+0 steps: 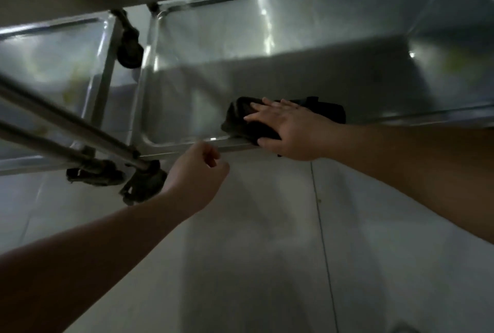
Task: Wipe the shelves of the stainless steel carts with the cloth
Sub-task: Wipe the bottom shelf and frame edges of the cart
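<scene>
— Where are you in the job?
— Wiping the bottom shelf (267, 70): my right hand (290, 129) presses the one dark cloth (240, 119) flat at the near rim, fingers spread. My left hand (197, 172) hangs loosely curled, empty.
— Next?
— I'd sweep toward the back. I count two carts, three casters (130, 49) showing

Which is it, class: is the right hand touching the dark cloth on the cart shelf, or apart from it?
Touching. The head view shows the right hand pressed flat on the dark cloth, its fingers spread over it on the cart shelf.
</scene>
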Tool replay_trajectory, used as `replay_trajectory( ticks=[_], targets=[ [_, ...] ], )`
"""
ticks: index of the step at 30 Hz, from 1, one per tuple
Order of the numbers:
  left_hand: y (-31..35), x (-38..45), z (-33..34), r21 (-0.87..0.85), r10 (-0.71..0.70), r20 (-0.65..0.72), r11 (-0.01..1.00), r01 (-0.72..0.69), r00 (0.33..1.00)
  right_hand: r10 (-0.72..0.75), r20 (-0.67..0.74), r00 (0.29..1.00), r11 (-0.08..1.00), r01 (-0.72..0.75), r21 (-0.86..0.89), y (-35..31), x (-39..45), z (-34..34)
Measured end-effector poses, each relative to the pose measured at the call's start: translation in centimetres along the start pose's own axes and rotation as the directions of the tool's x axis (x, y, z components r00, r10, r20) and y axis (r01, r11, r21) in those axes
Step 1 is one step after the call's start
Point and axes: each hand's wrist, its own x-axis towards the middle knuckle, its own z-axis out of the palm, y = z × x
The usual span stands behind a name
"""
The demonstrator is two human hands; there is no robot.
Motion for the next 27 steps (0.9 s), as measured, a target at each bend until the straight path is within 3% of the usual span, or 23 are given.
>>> replay_trajectory(
  ticks=[4, 7, 10, 17, 22, 27],
  targets=[
    [2.9, 1.0, 2.5, 0.116, 0.376, -0.062, 0.923, -0.367, 0.925, 0.037, -0.073, 0.997, 0.999, -0.038, -0.018, 3.8, -3.7, -0.5],
    [5.0, 1.4, 4.5, 0.183, 0.500, -0.109, 0.859, -0.477, 0.859, 0.087, -0.097, 0.992, 0.995, -0.091, -0.043, 7.1, -7.3, -1.5],
    [7.9, 1.8, 6.5, 0.172, 0.504, -0.150, 0.861, -0.479, 0.851, 0.142, -0.111, 0.984, 0.988, -0.149, -0.051, 11.0, -11.2, -2.7],
    [11.6, 3.3, 10.0, 0.242, 0.485, -0.047, 0.854, -0.461, 0.873, 0.296, -0.191, 0.936, 0.954, -0.301, 0.002, 18.5, -19.0, -5.6],
    [13.1, 4.1, 11.3, 0.295, 0.462, -0.048, 0.854, -0.429, 0.886, 0.397, -0.292, 0.870, 0.909, -0.416, -0.004, 15.7, -16.2, -4.0],
    [12.9, 5.8, 12.1, 0.319, 0.477, -0.107, 0.847, -0.424, 0.872, 0.250, -0.298, 0.921, 0.953, -0.289, -0.093, 11.5, -12.0, -1.7]
  ],
)
